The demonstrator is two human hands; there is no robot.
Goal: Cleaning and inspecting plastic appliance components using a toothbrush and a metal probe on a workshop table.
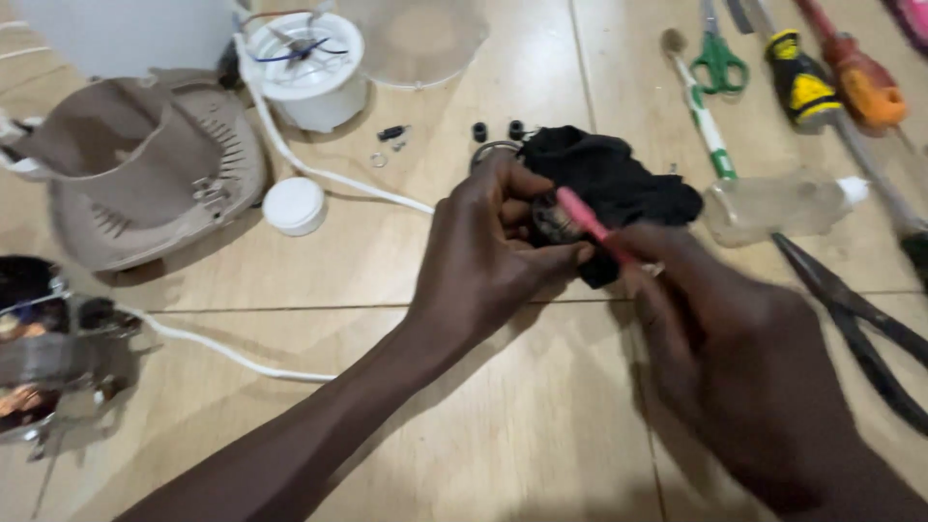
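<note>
Right now the left hand pinches a small round dark metal part between thumb and fingertips, holding it just above the tan tiled floor. The right hand has its grip pressed together around a slim pink-handled brush, whose tip rests on the part. A crumpled black cloth lies directly behind both, touching the left fingers.

Risks, as I judge them: the part is small and held only at the fingertips, so a firm stroke of the brush could flick it loose and send it rolling among the tiny black bushings and the spring lying near the cloth. The cloth could also snag the brush tip.

Room is tight to the right. A clear plastic squeeze bottle with a white cap lies just beside the right hand, and long black pliers lie close under the wrist; a wide sweep of that elbow could knock either. Farther off are green-handled scissors and yellow and orange screwdrivers. To the left, a white power cord runs past a beige plastic appliance housing and a small white round cap, well apart from the hands. The near floor offers the most open space.
</note>
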